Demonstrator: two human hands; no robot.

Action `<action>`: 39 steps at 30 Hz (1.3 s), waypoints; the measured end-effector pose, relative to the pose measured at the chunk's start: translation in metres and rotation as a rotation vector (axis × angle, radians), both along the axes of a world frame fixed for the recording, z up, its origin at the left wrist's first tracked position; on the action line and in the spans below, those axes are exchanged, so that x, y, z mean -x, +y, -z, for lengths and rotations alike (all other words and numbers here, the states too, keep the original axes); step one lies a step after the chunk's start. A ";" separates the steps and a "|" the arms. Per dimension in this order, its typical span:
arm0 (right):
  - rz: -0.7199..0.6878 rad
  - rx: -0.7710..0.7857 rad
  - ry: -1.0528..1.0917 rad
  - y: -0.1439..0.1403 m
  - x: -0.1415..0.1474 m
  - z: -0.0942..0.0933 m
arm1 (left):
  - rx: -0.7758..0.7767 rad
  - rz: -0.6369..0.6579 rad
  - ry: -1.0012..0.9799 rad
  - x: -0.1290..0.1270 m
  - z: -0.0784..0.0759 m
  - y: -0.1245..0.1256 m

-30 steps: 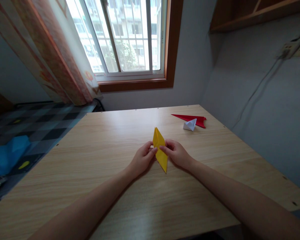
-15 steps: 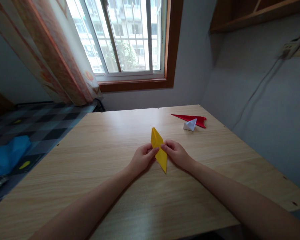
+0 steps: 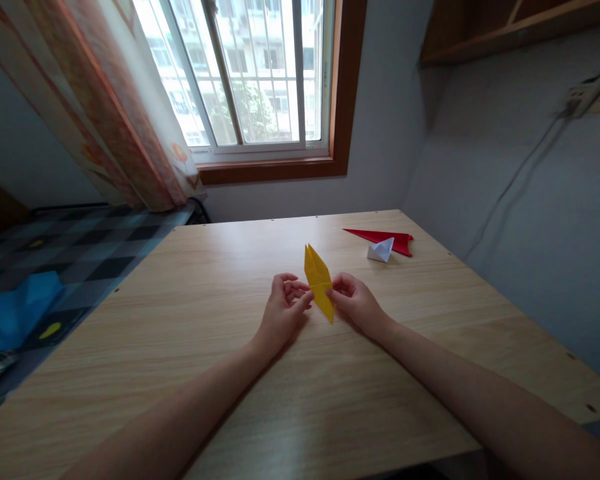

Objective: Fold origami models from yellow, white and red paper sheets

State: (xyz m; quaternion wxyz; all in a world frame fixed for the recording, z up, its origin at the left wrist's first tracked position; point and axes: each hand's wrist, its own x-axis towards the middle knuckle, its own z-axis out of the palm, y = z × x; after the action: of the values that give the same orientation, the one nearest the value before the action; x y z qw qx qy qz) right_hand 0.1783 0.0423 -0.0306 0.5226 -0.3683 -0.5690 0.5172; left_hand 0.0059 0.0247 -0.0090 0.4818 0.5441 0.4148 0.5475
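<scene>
Folded yellow paper (image 3: 320,277): two-pointed top.
Right hand (image 3: 357,305): fingers pinching right edge.
Left hand (image 3: 281,308): fingers at left edge, pinch unclear.

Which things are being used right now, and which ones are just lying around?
Being used:
yellow paper
right hand, pinching it
left hand, at its other edge

Lying around:
red paper, on the table
white paper, beside it
blue thing, off to the left

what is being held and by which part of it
The folded yellow paper: the right hand pinches it by its right edge, around mid-length. The left hand is at the opposite edge; whether it grips cannot be told.
</scene>
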 end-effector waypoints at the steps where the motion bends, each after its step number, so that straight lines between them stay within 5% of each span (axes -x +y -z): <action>1: 0.034 -0.017 -0.011 0.000 0.000 0.000 | -0.055 -0.063 0.034 0.001 0.000 0.000; 3: 0.115 -0.073 -0.067 0.000 -0.001 -0.002 | -0.119 -0.098 0.119 0.001 0.000 0.000; 9: 0.275 -0.364 -0.315 -0.007 -0.001 -0.016 | -0.034 0.078 0.231 -0.002 -0.001 -0.002; 22: 0.342 -0.735 -0.744 -0.016 0.002 -0.019 | 0.074 0.189 -0.142 -0.002 -0.004 -0.003; 28: 0.220 -0.680 -0.672 -0.017 0.001 -0.020 | 0.126 0.136 -0.188 -0.001 -0.001 0.000; 39: 0.194 -0.524 -0.364 -0.007 -0.009 -0.021 | 0.079 0.199 0.081 -0.003 -0.008 -0.006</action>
State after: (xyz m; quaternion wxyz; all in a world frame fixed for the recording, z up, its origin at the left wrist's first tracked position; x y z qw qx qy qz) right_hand 0.1878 0.0350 -0.0101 0.5361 -0.3602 -0.7291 0.2267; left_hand 0.0088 0.0192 -0.0013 0.5377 0.5848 0.3993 0.4576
